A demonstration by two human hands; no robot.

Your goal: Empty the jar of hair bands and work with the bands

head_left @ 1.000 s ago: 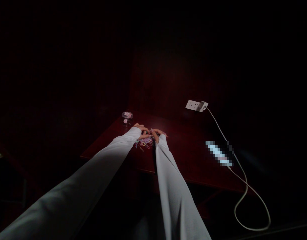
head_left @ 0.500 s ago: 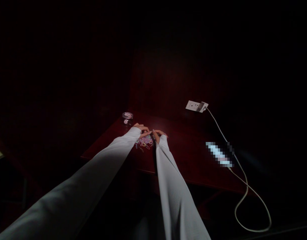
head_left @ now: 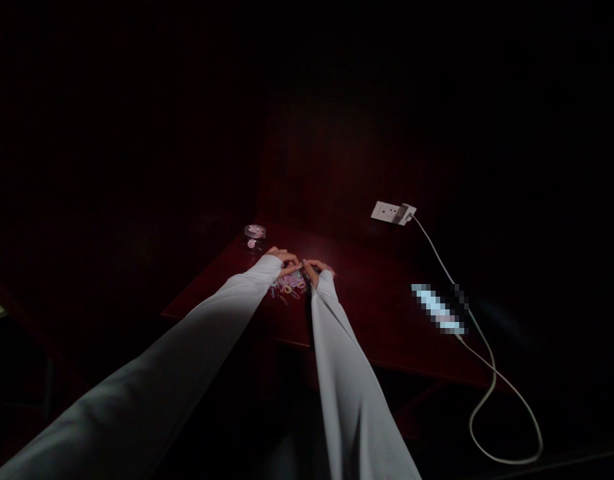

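Observation:
A small heap of colourful loops that look like hair ties [head_left: 289, 285], mostly pink and purple, lies on the dark red table. Just behind and above it, my left hand [head_left: 285, 259] has its thumb and fingers pinched together. My right hand [head_left: 317, 268] faces it from the right, its fingertips also pinched and nearly meeting those of the left. Whatever sits between the fingertips is too small and dim to make out. Long light-grey sleeves cover both arms.
A clear round container [head_left: 255, 237] with pink pieces stands at the table's back left. On the right lies a blurred-out bright device [head_left: 438, 309], joined by a white cable [head_left: 494, 370] to a charger in the wall socket [head_left: 385, 212]. The surroundings are very dark.
My right fingertips have shifted slightly left, closer to the left ones. Both arms, the heap and the container stay where they were.

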